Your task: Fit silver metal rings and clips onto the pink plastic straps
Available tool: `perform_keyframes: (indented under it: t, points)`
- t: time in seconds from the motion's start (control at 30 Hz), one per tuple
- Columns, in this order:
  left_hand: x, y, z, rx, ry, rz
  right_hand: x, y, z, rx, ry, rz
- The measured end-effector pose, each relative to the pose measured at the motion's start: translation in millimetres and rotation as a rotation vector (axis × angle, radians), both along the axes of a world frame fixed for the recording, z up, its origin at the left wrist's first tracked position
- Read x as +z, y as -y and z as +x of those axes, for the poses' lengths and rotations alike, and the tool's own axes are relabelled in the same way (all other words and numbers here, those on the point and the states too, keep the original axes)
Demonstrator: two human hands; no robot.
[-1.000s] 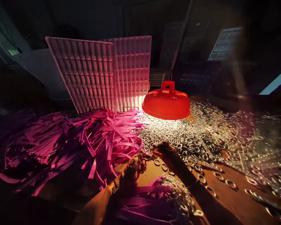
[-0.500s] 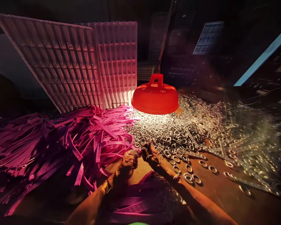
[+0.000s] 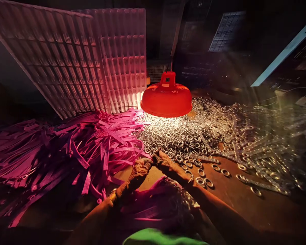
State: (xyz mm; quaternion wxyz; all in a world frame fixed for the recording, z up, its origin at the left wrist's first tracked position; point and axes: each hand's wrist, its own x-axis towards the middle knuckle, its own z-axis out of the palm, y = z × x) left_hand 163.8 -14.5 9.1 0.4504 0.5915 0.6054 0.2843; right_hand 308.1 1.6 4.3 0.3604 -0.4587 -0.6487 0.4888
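Observation:
My left hand (image 3: 140, 169) and my right hand (image 3: 167, 165) meet at the middle, fingertips almost touching, both closed in a pinch. Dark coverings wrap some of the fingers. A pink strap appears to run into my left fingers; what my right fingers pinch is too small to make out. Left of the hands spreads a large heap of pink straps (image 3: 105, 136). Just beyond them and to the right lies a wide pile of shiny metal rings (image 3: 178, 139). More pink straps (image 3: 148, 211) lie below, between my forearms.
A red lamp (image 3: 166, 98) hangs low over the ring pile. Ribbed translucent panels (image 3: 124, 61) stand behind the straps. Loose rings (image 3: 208, 183) and strips of rings (image 3: 257, 185) lie on the brown tabletop (image 3: 234, 197). Something green (image 3: 160, 237) shows at the bottom edge.
The view has tilted down, so the lamp and piles sit higher and more green shows below. Both hands remain pinched together, with the fingertips closer to each other.

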Motion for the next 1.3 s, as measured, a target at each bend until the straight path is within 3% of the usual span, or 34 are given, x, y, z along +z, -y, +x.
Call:
perform_keyframes:
  t: [0.13, 0.23, 0.4, 0.53, 0.7, 0.8, 0.97, 1.13, 1.3]
  points:
    - [8.1, 3.9, 0.9, -0.069, 0.269, -0.077, 9.5, 3.4, 3.1, -0.05, 0.082, 0.149]
    - [27.3, 10.2, -4.0, -0.07, 0.479, -0.241, 20.5, 19.2, 7.6, 0.049, 0.134, 0.147]
    - [57.3, 30.3, -18.5, -0.212, 0.42, -0.407, 33.1, 78.2, 19.4, 0.205, 0.284, 0.134]
    - [47.8, 58.9, -25.8, -0.421, 0.428, -0.415, 18.0, 125.7, 29.3, 0.153, 0.403, 0.141]
    - [35.3, 91.2, -23.4, -0.474, 0.489, -0.42, 10.9, 153.9, 28.4, 0.13, 0.463, 0.118]
    - [37.5, 100.3, -20.4, -0.482, 0.525, -0.38, 22.6, 152.3, 22.6, 0.17, 0.339, 0.012]
    - [36.1, 103.2, -16.8, -0.374, 0.481, -0.398, 31.1, 139.1, 16.6, 0.259, 0.176, -0.149]
    - [30.1, 99.8, -13.7, -0.326, 0.578, -0.564, 27.8, 133.5, 20.3, 0.382, 0.311, -0.077]
    - [24.7, 102.0, -11.9, -0.285, 0.661, -0.69, 51.7, 125.6, 22.5, 0.455, 0.601, 0.007]
